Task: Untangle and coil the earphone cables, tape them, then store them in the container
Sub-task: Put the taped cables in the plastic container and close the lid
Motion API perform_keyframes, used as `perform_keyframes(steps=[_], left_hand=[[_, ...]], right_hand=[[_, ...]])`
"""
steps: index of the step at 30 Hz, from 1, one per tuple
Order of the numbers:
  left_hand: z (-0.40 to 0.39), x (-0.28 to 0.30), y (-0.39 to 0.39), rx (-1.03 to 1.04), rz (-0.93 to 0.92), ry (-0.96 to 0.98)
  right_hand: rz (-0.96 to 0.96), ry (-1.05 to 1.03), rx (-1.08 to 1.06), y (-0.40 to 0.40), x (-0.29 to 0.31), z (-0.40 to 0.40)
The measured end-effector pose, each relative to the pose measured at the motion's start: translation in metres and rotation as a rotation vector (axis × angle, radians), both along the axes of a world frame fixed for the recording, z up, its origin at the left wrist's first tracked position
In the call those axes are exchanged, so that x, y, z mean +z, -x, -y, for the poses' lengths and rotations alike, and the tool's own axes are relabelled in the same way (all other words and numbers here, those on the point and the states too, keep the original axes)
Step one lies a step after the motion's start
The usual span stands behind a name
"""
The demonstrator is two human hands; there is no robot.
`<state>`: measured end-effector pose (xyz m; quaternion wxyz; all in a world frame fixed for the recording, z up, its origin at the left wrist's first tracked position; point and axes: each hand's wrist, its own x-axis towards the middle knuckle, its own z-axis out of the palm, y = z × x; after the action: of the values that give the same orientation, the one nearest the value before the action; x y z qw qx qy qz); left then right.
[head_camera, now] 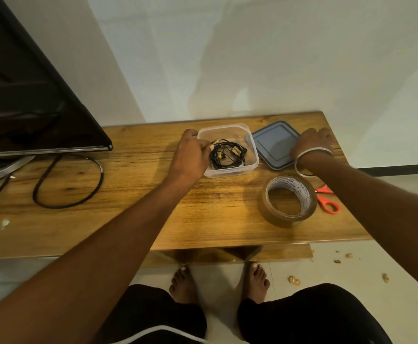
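On the wooden table [133, 219] stands a clear plastic container [248, 147] holding coiled black earphone cables [227, 155]. The left hand [190, 155] grips the container's left wall, fingers curled over the rim. The right hand [311, 142], with bangles [302, 157] at the wrist, rests on the right edge of the grey lid [273, 145] lying just beside the container. Nearer the person sit a roll of brown tape [287, 202] and orange-handled scissors [328, 199], the scissors partly hidden behind the tape.
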<state>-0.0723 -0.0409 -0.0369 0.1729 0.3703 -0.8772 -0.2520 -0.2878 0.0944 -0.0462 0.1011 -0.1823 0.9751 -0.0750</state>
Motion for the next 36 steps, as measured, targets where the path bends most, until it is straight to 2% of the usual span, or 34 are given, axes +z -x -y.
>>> perform_keyframes(steps=[5, 8, 12, 16, 19, 21, 24, 29, 33, 36], left_hand=[[0.003, -0.003, -0.002, 0.002, -0.048, -0.024], [0.002, -0.002, -0.001, 0.025, -0.070, -0.050], [0.002, 0.002, 0.000, 0.099, -0.069, -0.120], [0.001, 0.007, 0.003, 0.200, -0.061, -0.303], [0.002, 0.006, 0.005, 0.275, -0.139, -0.537], [0.002, 0.004, 0.006, 0.286, -0.166, -0.621], [0.000, 0.006, 0.006, 0.276, -0.198, -0.682], [0.000, 0.006, 0.005, 0.277, -0.213, -0.751], [0.005, 0.003, 0.002, 0.238, -0.228, -0.781], [0.005, 0.005, 0.001, 0.243, -0.239, -0.796]], right_hand=[[-0.014, -0.018, 0.006, 0.002, -0.002, -0.007], [-0.035, 0.043, 0.020, 0.000, 0.003, -0.007], [0.057, 0.294, -0.089, 0.001, 0.017, -0.006], [0.004, 0.532, 0.014, -0.007, 0.042, -0.004], [-0.080, 0.711, 0.108, -0.024, 0.062, 0.002], [-0.151, 0.778, 0.190, -0.036, 0.071, 0.010], [-0.253, 0.743, 0.413, -0.061, 0.071, 0.021], [-0.369, 0.523, 0.829, -0.110, 0.047, 0.025], [-0.368, 0.404, 0.956, -0.127, 0.031, 0.027], [-0.294, 0.345, 0.986, -0.132, 0.027, 0.028]])
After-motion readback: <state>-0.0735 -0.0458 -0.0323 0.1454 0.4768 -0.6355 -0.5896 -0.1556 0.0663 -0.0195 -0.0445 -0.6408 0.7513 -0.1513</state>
